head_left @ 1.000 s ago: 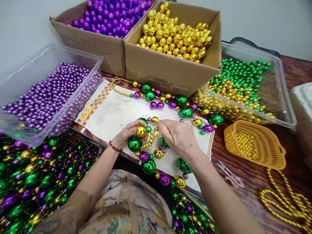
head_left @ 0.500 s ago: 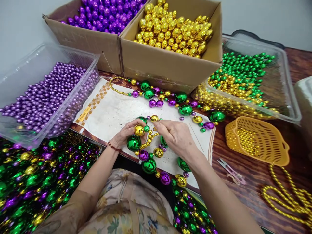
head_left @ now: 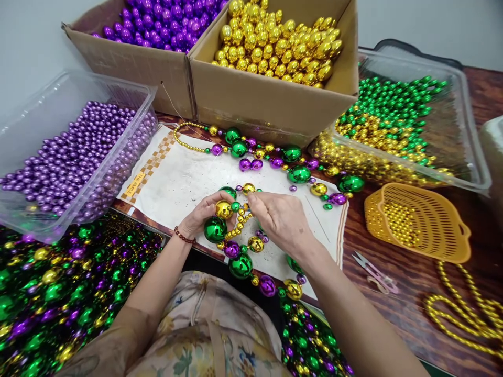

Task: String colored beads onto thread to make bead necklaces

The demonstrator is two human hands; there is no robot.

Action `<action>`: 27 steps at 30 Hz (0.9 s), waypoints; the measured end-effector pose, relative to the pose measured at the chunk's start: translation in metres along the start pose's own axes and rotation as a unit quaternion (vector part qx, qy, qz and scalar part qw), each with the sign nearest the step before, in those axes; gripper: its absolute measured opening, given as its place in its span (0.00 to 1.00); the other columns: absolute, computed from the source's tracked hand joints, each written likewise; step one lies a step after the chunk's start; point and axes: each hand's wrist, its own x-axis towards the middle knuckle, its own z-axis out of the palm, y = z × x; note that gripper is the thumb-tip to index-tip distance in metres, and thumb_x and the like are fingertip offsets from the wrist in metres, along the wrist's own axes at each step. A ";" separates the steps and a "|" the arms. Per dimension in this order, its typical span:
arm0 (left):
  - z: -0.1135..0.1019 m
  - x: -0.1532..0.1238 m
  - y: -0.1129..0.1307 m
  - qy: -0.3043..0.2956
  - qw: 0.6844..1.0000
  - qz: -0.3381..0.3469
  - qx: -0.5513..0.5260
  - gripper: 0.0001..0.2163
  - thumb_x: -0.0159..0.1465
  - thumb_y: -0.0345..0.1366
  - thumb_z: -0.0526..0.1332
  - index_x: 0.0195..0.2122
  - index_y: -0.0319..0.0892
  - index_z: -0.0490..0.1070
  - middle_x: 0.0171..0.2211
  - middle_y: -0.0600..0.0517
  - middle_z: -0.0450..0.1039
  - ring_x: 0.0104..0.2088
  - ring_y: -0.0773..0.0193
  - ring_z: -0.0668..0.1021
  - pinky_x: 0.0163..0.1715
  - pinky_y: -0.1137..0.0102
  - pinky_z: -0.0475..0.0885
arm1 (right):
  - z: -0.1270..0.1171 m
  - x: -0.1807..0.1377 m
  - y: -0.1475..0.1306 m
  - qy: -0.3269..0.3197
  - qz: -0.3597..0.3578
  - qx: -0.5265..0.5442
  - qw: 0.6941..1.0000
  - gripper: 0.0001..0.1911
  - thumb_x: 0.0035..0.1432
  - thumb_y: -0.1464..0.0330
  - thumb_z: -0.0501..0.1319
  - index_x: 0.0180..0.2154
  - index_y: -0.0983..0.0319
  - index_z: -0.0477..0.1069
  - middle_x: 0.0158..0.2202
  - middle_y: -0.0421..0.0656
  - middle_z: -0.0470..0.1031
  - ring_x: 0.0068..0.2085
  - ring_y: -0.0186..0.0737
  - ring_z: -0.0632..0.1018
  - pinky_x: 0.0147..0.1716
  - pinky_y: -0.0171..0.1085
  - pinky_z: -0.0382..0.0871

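Observation:
A bead necklace (head_left: 240, 266) of large green, gold and purple beads hangs in loops between my hands and down over the table's front edge. My left hand (head_left: 205, 213) is closed around part of it, close to a gold bead and a big green one. My right hand (head_left: 280, 219) pinches at the strand just to the right, thumb and forefinger pressed together; what lies between the fingertips is too small to make out. A string of little gold beads (head_left: 240, 226) curves between the two hands. Behind them, a second bead strand (head_left: 299, 175) lies across the white cloth (head_left: 184, 180).
Boxes of purple beads (head_left: 161, 23) and gold beads (head_left: 271, 47) stand at the back. Clear tubs hold small purple beads (head_left: 74, 152) and green and gold beads (head_left: 396, 112). At right are an orange basket (head_left: 440, 225), snips (head_left: 376, 273) and a gold bead chain (head_left: 456, 319).
My right hand has shifted very slightly at the strand, its fingers still pinched. My left hand keeps its hold. The view has tilted a little.

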 end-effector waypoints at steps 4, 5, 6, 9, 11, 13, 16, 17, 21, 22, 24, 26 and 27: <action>-0.002 0.000 -0.001 -0.003 1.000 -0.010 0.013 0.25 0.56 0.55 0.70 0.45 0.41 0.71 0.31 0.47 0.79 0.27 0.61 0.80 0.27 0.70 0.74 | 0.000 0.002 0.003 0.023 -0.020 -0.029 0.999 0.32 0.72 0.55 0.38 0.22 0.59 0.65 0.18 0.42 0.67 0.22 0.36 0.66 0.25 0.37 0.48; -0.003 0.000 -0.001 -0.002 1.000 -0.010 0.015 0.25 0.56 0.55 0.70 0.45 0.41 0.71 0.31 0.47 0.79 0.27 0.61 0.80 0.26 0.70 0.74 | 0.000 0.002 0.003 0.027 -0.028 -0.035 0.999 0.32 0.73 0.55 0.38 0.22 0.60 0.65 0.18 0.42 0.67 0.22 0.36 0.67 0.25 0.37 0.48; -0.003 0.000 -0.002 -0.002 1.000 -0.006 0.014 0.25 0.56 0.55 0.70 0.45 0.41 0.72 0.32 0.48 0.79 0.27 0.61 0.80 0.27 0.70 0.74 | 0.000 0.002 0.004 0.030 -0.036 -0.041 0.998 0.32 0.73 0.55 0.38 0.22 0.60 0.65 0.18 0.42 0.68 0.22 0.36 0.67 0.25 0.37 0.48; -0.003 0.001 -0.002 -0.007 1.000 0.008 0.006 0.23 0.57 0.53 0.70 0.45 0.41 0.73 0.32 0.49 0.78 0.30 0.61 0.80 0.29 0.70 0.74 | -0.002 0.001 0.005 0.030 -0.055 -0.049 0.997 0.33 0.73 0.55 0.37 0.22 0.60 0.65 0.19 0.42 0.69 0.22 0.36 0.68 0.25 0.37 0.49; -0.003 0.002 -0.002 -0.004 1.000 0.011 0.007 0.23 0.57 0.53 0.70 0.45 0.41 0.74 0.31 0.49 0.78 0.30 0.61 0.81 0.30 0.70 0.75 | -0.003 0.002 0.006 0.022 -0.062 -0.050 0.997 0.33 0.73 0.55 0.37 0.22 0.60 0.66 0.20 0.42 0.69 0.23 0.37 0.69 0.25 0.37 0.49; -0.003 0.002 -0.002 0.004 1.000 0.008 0.015 0.24 0.56 0.54 0.70 0.44 0.41 0.74 0.31 0.49 0.78 0.30 0.61 0.80 0.29 0.70 0.75 | -0.004 0.003 0.007 0.011 -0.063 -0.048 0.997 0.34 0.73 0.53 0.37 0.23 0.60 0.67 0.21 0.43 0.70 0.25 0.38 0.71 0.26 0.37 0.50; -0.003 0.002 -0.001 0.005 1.000 0.002 0.023 0.23 0.56 0.54 0.70 0.45 0.41 0.74 0.32 0.48 0.78 0.30 0.61 0.81 0.29 0.70 0.75 | -0.003 0.003 0.014 -0.007 -0.037 -0.023 0.999 0.34 0.73 0.49 0.38 0.26 0.60 0.69 0.25 0.44 0.74 0.28 0.39 0.72 0.26 0.37 0.53; -0.003 0.001 0.000 0.002 1.000 0.000 0.024 0.23 0.57 0.54 0.69 0.45 0.41 0.74 0.32 0.48 0.78 0.29 0.61 0.81 0.29 0.70 0.75 | -0.003 0.001 0.018 -0.009 -0.021 -0.003 1.000 0.33 0.72 0.48 0.39 0.28 0.60 0.69 0.27 0.44 0.75 0.29 0.39 0.73 0.27 0.37 0.55; -0.002 -0.002 0.003 0.004 0.999 0.017 0.044 0.21 0.59 0.53 0.68 0.46 0.43 0.73 0.32 0.48 0.79 0.30 0.60 0.82 0.31 0.69 0.77 | 0.002 -0.032 0.057 0.065 0.072 0.109 0.989 0.20 0.70 0.52 0.50 0.43 0.60 0.70 0.38 0.45 0.78 0.35 0.41 0.76 0.35 0.37 0.66; -0.001 -0.002 0.005 0.012 0.998 0.026 0.054 0.21 0.60 0.52 0.68 0.47 0.43 0.73 0.32 0.49 0.79 0.31 0.60 0.82 0.32 0.68 0.77 | 0.003 -0.048 0.072 0.100 0.104 0.125 0.982 0.17 0.69 0.54 0.52 0.47 0.60 0.68 0.40 0.46 0.78 0.37 0.42 0.77 0.37 0.38 0.67; 0.001 -0.002 0.007 0.035 0.996 0.042 0.077 0.20 0.60 0.51 0.68 0.47 0.43 0.73 0.32 0.49 0.79 0.33 0.59 0.83 0.34 0.68 0.77 | 0.002 -0.087 0.104 0.160 0.182 0.118 0.963 0.15 0.66 0.58 0.54 0.49 0.59 0.68 0.40 0.45 0.77 0.36 0.43 0.77 0.37 0.40 0.69; 0.004 -0.001 0.009 0.053 0.992 0.050 0.100 0.20 0.61 0.50 0.68 0.47 0.43 0.73 0.33 0.49 0.79 0.33 0.60 0.82 0.34 0.68 0.77 | -0.001 -0.128 0.136 0.197 0.257 0.055 0.945 0.14 0.63 0.59 0.56 0.44 0.60 0.72 0.38 0.46 0.78 0.37 0.45 0.77 0.39 0.42 0.70; 0.007 0.000 0.010 0.057 0.991 0.051 0.112 0.19 0.61 0.50 0.68 0.46 0.42 0.73 0.33 0.49 0.79 0.33 0.60 0.82 0.33 0.68 0.77 | -0.003 -0.147 0.151 0.207 0.292 0.015 0.934 0.15 0.62 0.59 0.56 0.44 0.60 0.74 0.38 0.47 0.79 0.38 0.47 0.77 0.41 0.43 0.70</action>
